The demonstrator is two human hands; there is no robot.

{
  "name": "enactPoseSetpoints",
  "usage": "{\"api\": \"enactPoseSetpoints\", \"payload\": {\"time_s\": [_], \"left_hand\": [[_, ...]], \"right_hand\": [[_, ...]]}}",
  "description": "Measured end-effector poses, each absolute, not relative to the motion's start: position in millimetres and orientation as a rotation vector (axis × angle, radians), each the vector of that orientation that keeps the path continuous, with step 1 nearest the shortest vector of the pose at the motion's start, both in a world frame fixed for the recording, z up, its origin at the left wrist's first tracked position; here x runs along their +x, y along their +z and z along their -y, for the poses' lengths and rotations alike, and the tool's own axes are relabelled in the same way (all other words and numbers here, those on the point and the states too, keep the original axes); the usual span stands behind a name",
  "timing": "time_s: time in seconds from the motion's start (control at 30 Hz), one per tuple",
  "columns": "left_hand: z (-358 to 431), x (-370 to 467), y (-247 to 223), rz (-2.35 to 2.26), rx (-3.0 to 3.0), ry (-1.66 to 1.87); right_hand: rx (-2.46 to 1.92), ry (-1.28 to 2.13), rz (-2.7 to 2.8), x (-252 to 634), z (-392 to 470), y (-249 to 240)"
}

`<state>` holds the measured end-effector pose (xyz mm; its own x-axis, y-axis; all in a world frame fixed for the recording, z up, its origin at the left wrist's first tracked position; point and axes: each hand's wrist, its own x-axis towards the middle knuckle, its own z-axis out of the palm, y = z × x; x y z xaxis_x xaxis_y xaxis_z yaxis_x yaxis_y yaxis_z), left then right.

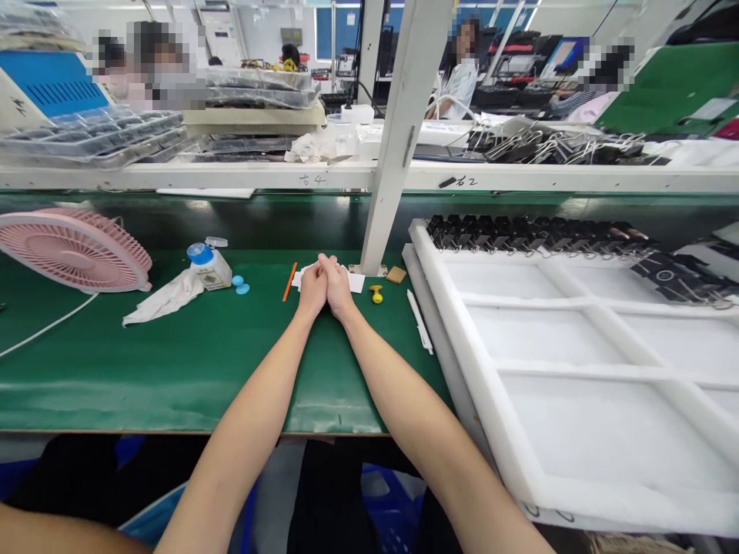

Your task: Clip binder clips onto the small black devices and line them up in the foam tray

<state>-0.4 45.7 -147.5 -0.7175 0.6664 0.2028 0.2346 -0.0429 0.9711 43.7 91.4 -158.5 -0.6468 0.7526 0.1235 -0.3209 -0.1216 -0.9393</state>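
Note:
My left hand [312, 288] and my right hand [337, 286] are clasped together at the back of the green work surface, fingers folded against each other. No object shows in either one. White paper pieces [356, 283] lie under and beside them. Just left of my hands is a thin orange stick [289, 282]. To the right lie a small yellow knob-shaped piece [376, 294], a tan square pad [396, 275] and a white pen [419, 322].
On the left stand a pink fan [75, 250] and a blue-capped bottle [211, 268] beside a white cloth [165, 298]. A white divided foam tray [490, 346] fills the right, black clips [519, 235] along its back. A white post [398, 138] rises behind my hands. People sit beyond the shelf.

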Motion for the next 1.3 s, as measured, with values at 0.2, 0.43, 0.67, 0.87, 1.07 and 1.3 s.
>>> {"api": "enactPoseSetpoints", "payload": {"time_s": [0.2,0.43,0.67,0.87,1.07,1.3], "left_hand": [[-45.4,-0.3,-146.9,-1.906,0.949,1.82],[-44.6,0.8,-145.5,-1.903,0.953,1.817],[-44.6,0.3,-145.7,-1.902,0.954,1.818],[-45.7,-1.4,-147.8,-1.895,0.953,1.824],[-46.1,-1.7,-148.4,-1.901,0.944,1.814],[-46.5,-2.5,-149.4,-1.912,0.955,1.817]], "right_hand": [[-0.403,1.875,1.349,43.6,-91.4,-159.4],[-0.415,1.872,1.356,44.6,-90.8,-158.5],[-0.429,1.868,1.368,43.7,-91.2,-158.5],[-0.412,1.885,1.346,44.2,-91.0,-157.8],[-0.434,1.876,1.361,45.2,-90.7,-156.2],[-0.421,1.873,1.361,43.9,-91.6,-159.1]]}}
